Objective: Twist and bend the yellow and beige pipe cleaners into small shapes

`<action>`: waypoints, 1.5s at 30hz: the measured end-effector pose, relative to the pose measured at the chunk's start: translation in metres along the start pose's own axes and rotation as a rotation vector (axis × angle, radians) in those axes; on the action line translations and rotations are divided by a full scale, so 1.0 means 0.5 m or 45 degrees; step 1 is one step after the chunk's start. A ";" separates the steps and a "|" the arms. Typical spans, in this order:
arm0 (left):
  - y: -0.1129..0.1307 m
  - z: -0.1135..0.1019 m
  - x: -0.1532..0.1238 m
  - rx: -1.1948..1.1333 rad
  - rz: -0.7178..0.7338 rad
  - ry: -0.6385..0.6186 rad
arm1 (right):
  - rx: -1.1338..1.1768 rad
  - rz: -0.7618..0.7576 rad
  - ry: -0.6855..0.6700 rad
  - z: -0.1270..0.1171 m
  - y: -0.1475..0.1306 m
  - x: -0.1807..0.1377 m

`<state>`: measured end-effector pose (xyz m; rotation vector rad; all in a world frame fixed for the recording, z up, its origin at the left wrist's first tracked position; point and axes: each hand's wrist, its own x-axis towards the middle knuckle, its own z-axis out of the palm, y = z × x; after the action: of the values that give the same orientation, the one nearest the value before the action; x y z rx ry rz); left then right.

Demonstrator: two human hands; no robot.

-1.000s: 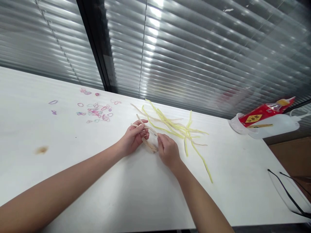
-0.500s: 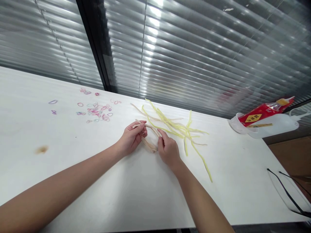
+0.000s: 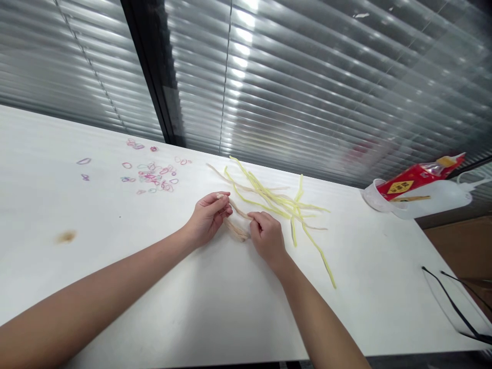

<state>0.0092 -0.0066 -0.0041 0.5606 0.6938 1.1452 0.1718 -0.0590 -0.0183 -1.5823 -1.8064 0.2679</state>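
Between finger and thumb, my left hand point(image 3: 210, 216) pinches one end of several beige pipe cleaners point(image 3: 239, 209). My right hand point(image 3: 266, 234) is closed on the same strands a short way to the right. A bent beige portion point(image 3: 235, 230) hangs below, between the two hands, close to the table. Just beyond my right hand lies a loose pile of yellow pipe cleaners point(image 3: 265, 192), crossed over one another with a few beige ones point(image 3: 219, 173) among them. My fingers hide where the held strands meet.
Small coloured elastic bands point(image 3: 151, 177) are scattered at the back left of the white table point(image 3: 215, 318). A clear plastic cup point(image 3: 374, 197), a red packet point(image 3: 407, 179) and a white squeeze bottle point(image 3: 442, 200) stand back right. Black-armed glasses point(image 3: 457, 307) lie at the right edge. Blinds point(image 3: 292, 92) rise behind.
My right-hand fingers have curled in around the beige strands, where the index finger was stretched along them. The strands between my hands lie closer together. My left hand has barely moved.
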 end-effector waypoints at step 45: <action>-0.005 -0.010 0.004 0.259 -0.183 -0.208 | 1.715 0.832 0.261 0.000 0.006 0.031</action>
<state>0.0076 -0.0054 -0.0094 0.7556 0.7017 0.8893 0.1741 -0.0438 -0.0142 -1.0057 -0.5209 1.2437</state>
